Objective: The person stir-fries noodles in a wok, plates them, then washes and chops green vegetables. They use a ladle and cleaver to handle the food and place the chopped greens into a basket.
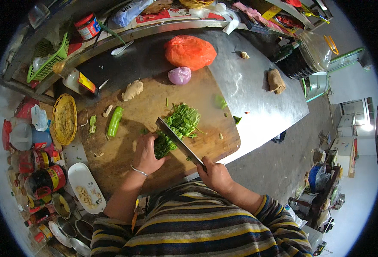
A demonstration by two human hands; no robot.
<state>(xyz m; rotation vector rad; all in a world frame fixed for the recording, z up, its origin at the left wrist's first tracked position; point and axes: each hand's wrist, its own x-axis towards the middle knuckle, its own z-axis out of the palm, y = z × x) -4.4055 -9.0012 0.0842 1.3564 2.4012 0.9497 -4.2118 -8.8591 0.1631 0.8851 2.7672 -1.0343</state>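
A bunch of leafy green herbs (185, 119) lies on a large wooden cutting board (137, 119), chopped on its far side. My left hand (148, 154) is closed around the near part of the bunch, its fingers partly hidden by leaves. In my right hand (216, 175) is the handle of a cleaver (179, 141), whose blade slants across the herbs just right of my left fingers. Left of the herbs lie a green chili pepper (114, 122) and a piece of ginger root (132, 90). A peeled purple onion (179, 76) sits at the board's far edge.
A red plastic bag (190, 51) stands behind the onion. To the left are a yellow wicker basket (64, 119), a sauce bottle (76, 80) and a white oblong dish (79, 173) holding pale slices. A brown cloth (275, 81) lies on the metal table (256, 77) at right, near a large jug (307, 56).
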